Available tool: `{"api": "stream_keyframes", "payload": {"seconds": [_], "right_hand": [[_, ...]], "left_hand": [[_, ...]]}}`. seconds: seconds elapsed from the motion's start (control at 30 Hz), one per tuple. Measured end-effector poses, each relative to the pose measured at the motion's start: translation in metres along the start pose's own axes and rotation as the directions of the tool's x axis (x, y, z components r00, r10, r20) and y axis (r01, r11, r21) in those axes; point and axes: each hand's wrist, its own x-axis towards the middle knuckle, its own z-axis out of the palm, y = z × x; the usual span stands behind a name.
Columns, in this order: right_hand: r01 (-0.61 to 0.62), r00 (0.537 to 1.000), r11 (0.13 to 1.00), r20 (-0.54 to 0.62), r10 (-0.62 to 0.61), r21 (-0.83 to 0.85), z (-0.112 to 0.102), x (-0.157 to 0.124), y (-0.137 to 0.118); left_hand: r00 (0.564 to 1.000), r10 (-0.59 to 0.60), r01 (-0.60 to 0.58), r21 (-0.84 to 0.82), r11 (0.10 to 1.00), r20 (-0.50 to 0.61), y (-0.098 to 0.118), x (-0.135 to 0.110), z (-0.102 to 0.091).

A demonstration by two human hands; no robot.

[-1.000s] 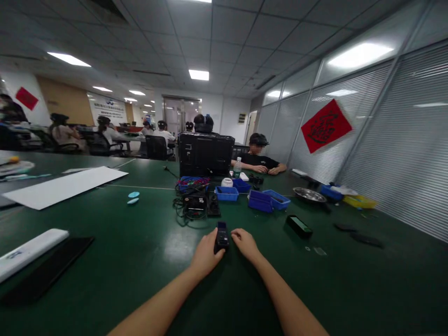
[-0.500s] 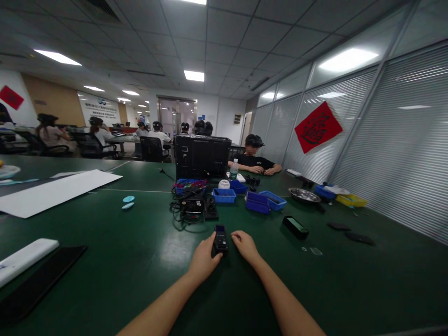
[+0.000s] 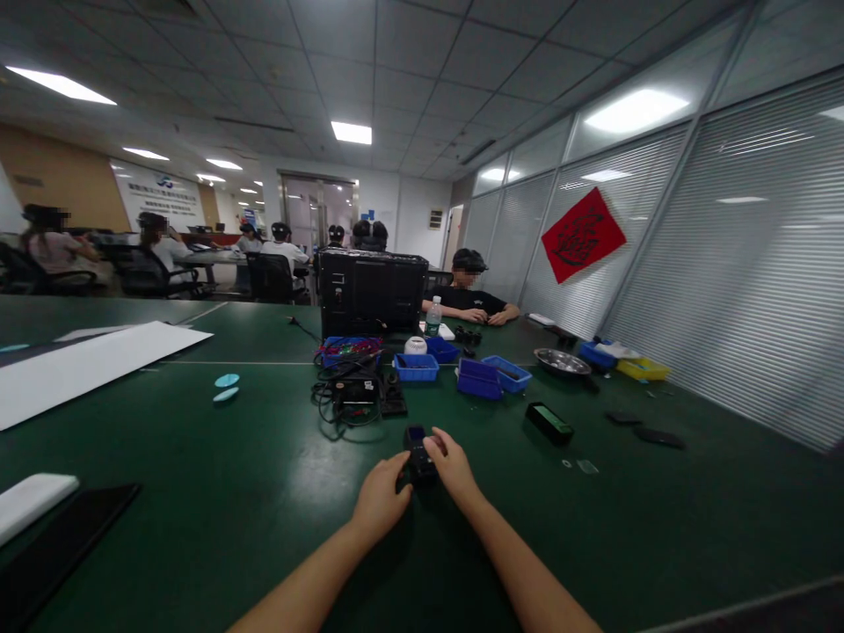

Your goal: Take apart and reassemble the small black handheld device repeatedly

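Observation:
A small black handheld device with a little screen and buttons lies on the green table in front of me, its screen end pointing away. My left hand grips its lower left side, index finger and thumb bent against the edge. From the other side, my right hand has its fingers closed over the device's upper right edge, covering part of the front. Behind the device sit a black box with tangled cables and a small black stand.
Beyond are blue trays, a bottle, a large black case and a metal bowl. A black box with a green top lies to the right, white board to the left. A person in black sits opposite.
My right hand has moved left from beside the device onto its right edge. The device has turned slightly, and my left hand sits lower on its side. The view has shifted a little right.

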Motion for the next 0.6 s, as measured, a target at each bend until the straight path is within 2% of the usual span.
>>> {"api": "stream_keyframes", "payload": {"seconds": [0.1,0.2,0.27,0.4,0.5,0.6], "right_hand": [[0.029,0.999,0.95,-0.008,-0.034,-0.31,0.012,-0.012,-0.013],[-0.003,1.0,0.872,-0.007,-0.001,-0.49,0.012,-0.014,-0.017],[-0.055,0.998,0.841,-0.027,0.049,-0.538,0.003,-0.01,-0.014],[-0.201,0.98,0.801,-0.127,0.156,-0.563,-0.029,0.005,0.004],[-0.252,0.968,0.806,-0.152,0.201,-0.536,-0.05,0.013,0.017],[-0.268,0.963,0.808,-0.165,0.213,-0.524,-0.061,0.016,0.023]], "left_hand": [[0.993,0.092,-0.095,0.028,0.995,0.074,-0.001,0.0,-0.003],[0.992,0.111,-0.112,0.023,0.993,0.066,-0.005,0.0,-0.004],[0.993,0.11,-0.11,0.006,0.994,0.033,-0.007,-0.001,-0.003],[0.995,0.097,-0.097,-0.012,0.995,0.02,-0.009,-0.002,-0.003],[0.995,0.095,-0.094,-0.012,0.995,0.026,-0.008,-0.003,-0.004],[0.994,0.106,-0.105,-0.014,0.994,0.032,-0.007,-0.004,-0.006]]}}
